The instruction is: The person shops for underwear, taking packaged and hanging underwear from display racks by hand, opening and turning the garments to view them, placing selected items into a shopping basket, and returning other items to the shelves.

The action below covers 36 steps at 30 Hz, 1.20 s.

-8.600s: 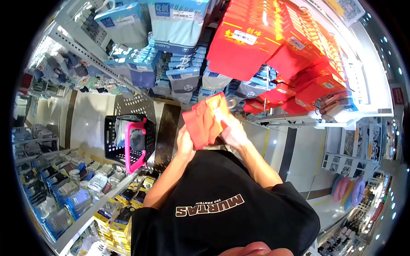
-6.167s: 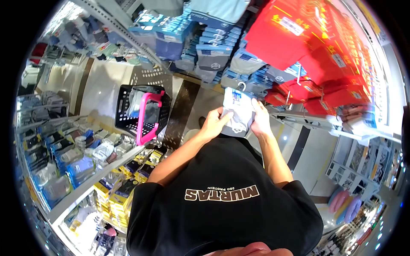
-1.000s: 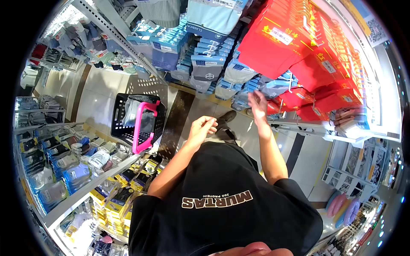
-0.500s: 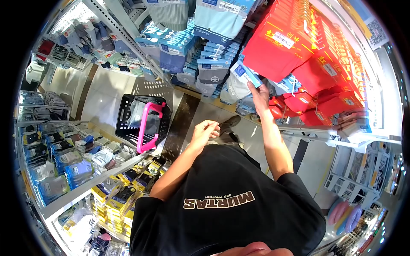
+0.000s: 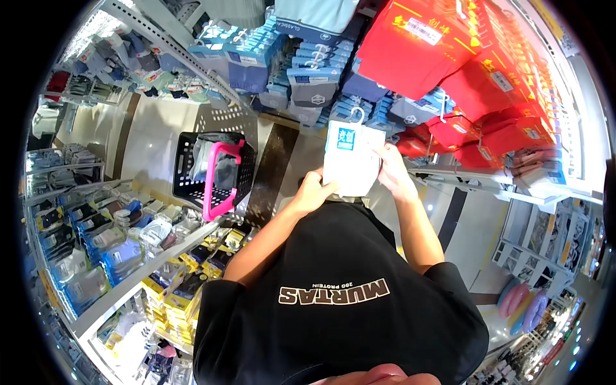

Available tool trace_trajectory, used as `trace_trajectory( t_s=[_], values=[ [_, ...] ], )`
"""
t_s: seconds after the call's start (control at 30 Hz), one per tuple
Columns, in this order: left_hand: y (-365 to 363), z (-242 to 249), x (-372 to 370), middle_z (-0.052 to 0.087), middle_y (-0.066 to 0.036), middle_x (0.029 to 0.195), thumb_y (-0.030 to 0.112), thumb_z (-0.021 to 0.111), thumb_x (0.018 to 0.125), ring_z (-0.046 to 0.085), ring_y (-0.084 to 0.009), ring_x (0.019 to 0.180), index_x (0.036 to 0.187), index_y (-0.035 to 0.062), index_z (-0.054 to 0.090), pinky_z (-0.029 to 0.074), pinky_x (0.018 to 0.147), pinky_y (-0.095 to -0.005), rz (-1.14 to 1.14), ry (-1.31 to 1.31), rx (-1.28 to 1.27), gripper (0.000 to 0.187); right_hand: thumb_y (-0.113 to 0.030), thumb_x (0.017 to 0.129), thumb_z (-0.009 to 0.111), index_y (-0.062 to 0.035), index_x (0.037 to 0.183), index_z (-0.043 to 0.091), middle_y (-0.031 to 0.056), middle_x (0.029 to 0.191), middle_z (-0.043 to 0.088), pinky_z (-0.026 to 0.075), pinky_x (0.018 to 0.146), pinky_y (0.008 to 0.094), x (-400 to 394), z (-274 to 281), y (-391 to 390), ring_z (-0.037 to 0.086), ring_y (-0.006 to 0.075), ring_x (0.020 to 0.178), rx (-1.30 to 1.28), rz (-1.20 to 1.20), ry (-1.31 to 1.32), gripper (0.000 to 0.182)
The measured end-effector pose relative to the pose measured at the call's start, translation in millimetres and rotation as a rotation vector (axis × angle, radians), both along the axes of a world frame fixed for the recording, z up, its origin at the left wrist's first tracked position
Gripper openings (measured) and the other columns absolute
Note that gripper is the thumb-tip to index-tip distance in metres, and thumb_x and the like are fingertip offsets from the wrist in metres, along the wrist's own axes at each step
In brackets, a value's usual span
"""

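Observation:
A white garment pack (image 5: 353,168) with a blue label and a small white hanger hook is held in front of my chest. The fingers of my left hand (image 5: 313,194) grip its lower left edge. At its upper right edge, my right hand (image 5: 396,174) pinches the pack. Glare washes out much of its surface, so the kind of garment inside cannot be made out. Behind the pack, similar blue-carded packs (image 5: 313,86) hang on the rack.
Red packs (image 5: 410,48) hang on hooks at the upper right. A black basket with a pink handle (image 5: 221,183) stands on the floor to the left. Shelves of bagged goods (image 5: 122,250) flank me on the left. Inflatable-looking rings (image 5: 523,305) are at the right.
My right hand has brought the pack from the rack down toward my chest. My left hand, earlier free of it, now grips its other side.

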<state>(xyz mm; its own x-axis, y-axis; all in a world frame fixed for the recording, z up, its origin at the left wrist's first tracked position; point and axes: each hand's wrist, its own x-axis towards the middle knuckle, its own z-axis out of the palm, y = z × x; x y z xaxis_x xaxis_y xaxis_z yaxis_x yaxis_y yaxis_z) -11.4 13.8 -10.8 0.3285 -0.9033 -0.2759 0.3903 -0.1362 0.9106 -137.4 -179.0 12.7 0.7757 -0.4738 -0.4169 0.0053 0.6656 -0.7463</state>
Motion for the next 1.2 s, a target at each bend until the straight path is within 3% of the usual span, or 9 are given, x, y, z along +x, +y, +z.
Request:
trace_trajectory(
  t_s=[0.13, 0.27, 0.5, 0.67, 0.8, 0.9, 0.93, 1.03, 1.2],
  values=[
    [1.2, 12.9, -5.4, 0.069, -0.006, 0.105, 0.017, 0.064, 0.097, 0.062, -0.0104, 0.093, 0.114, -0.0052, 0.065, 0.050, 0.083, -0.0269, 0.135, 0.162, -0.021, 0.028, -0.022, 0.097, 0.060, 0.0029, 0.122, 0.060, 0.0101, 0.113, 0.068, 0.054, 0.086, 0.0335, 7.2, -9.5, 18.1, 0.067, 0.0187, 0.099, 0.099, -0.038, 0.089, 0.035],
    [2.3, 17.9, -3.8, 0.068, -0.004, 0.103, 0.018, 0.063, 0.098, 0.062, -0.0094, 0.092, 0.114, -0.0041, 0.064, 0.050, 0.082, -0.0255, 0.260, 0.169, -0.069, 0.027, -0.024, 0.094, 0.065, 0.0034, 0.123, 0.058, 0.0112, 0.113, 0.066, 0.052, 0.085, 0.0312, 8.9, -25.9, 26.3, 0.063, 0.0168, 0.100, 0.129, 0.000, 0.130, 0.041],
    [7.3, -5.4, 0.3, 0.066, -0.002, 0.094, 0.030, 0.057, 0.101, 0.060, -0.0075, 0.085, 0.103, 0.0018, 0.066, 0.048, 0.074, -0.0246, 0.301, 0.295, 0.072, 0.029, -0.019, 0.093, 0.069, 0.0012, 0.131, 0.052, 0.0110, 0.119, 0.062, 0.047, 0.091, 0.0287, 13.7, -31.8, 38.1, 0.058, 0.0150, 0.105, -0.545, -0.033, 0.332, 0.046],
    [2.6, 4.1, -2.5, 0.065, -0.002, 0.094, 0.034, 0.056, 0.101, 0.060, -0.0080, 0.083, 0.102, 0.0036, 0.065, 0.048, 0.074, -0.0258, 0.375, 0.316, 0.144, 0.032, -0.017, 0.083, 0.078, 0.0002, 0.129, 0.055, 0.0103, 0.119, 0.063, 0.046, 0.098, 0.0334, 16.5, 0.7, 54.9, 0.058, 0.0188, 0.112, -0.432, 0.421, 0.028, 0.055],
    [-0.9, 12.8, -1.1, 0.066, -0.004, 0.099, 0.037, 0.057, 0.100, 0.062, -0.0101, 0.082, 0.108, 0.0037, 0.063, 0.051, 0.074, -0.0264, 0.409, 0.392, 0.131, 0.035, -0.018, 0.083, 0.077, 0.0008, 0.130, 0.054, 0.0122, 0.116, 0.063, 0.048, 0.094, 0.0344, 29.0, 17.5, 74.7, 0.061, 0.0199, 0.105, -1.035, 0.443, 0.108, 0.055],
    [5.2, 9.9, 2.3, 0.065, -0.003, 0.097, 0.036, 0.056, 0.101, 0.063, -0.0094, 0.078, 0.112, 0.0034, 0.061, 0.051, 0.069, -0.0244, 0.292, 0.439, 0.121, 0.035, -0.016, 0.089, 0.070, 0.0013, 0.128, 0.054, 0.0107, 0.105, 0.066, 0.052, 0.083, 0.0318, 30.5, 18.6, 76.6, 0.064, 0.0155, 0.090, -0.506, 0.372, 0.234, 0.046],
    [7.5, 7.2, 5.9, 0.065, -0.004, 0.099, 0.030, 0.056, 0.101, 0.065, -0.0117, 0.084, 0.118, 0.0047, 0.059, 0.054, 0.071, -0.0273, 0.204, 0.444, 0.047, 0.030, -0.014, 0.094, 0.063, 0.0024, 0.121, 0.057, 0.0080, 0.093, 0.067, 0.053, 0.068, 0.0278, 28.7, 10.0, 74.6, 0.064, 0.0113, 0.078, -0.554, 0.338, 0.206, 0.032],
    [3.1, 13.8, 1.2, 0.065, -0.005, 0.098, 0.024, 0.059, 0.100, 0.065, -0.0119, 0.080, 0.118, 0.0032, 0.058, 0.053, 0.070, -0.0261, 0.167, 0.329, 0.091, 0.027, -0.013, 0.099, 0.057, 0.0003, 0.115, 0.058, 0.0034, 0.089, 0.065, 0.051, 0.064, 0.0240, 29.2, -13.9, 66.9, 0.057, 0.0069, 0.071, -0.706, 0.192, 0.176, 0.021],
    [4.7, -6.6, -1.6, 0.064, -0.003, 0.091, 0.021, 0.063, 0.098, 0.063, -0.0100, 0.075, 0.111, 0.0019, 0.061, 0.051, 0.067, -0.0238, 0.192, 0.237, 0.076, 0.023, -0.011, 0.101, 0.052, 0.0014, 0.109, 0.060, 0.0052, 0.092, 0.067, 0.052, 0.070, 0.0272, 26.1, -6.0, 67.8, 0.061, 0.0094, 0.078, -0.323, 0.138, 0.165, 0.017]
  ],
)
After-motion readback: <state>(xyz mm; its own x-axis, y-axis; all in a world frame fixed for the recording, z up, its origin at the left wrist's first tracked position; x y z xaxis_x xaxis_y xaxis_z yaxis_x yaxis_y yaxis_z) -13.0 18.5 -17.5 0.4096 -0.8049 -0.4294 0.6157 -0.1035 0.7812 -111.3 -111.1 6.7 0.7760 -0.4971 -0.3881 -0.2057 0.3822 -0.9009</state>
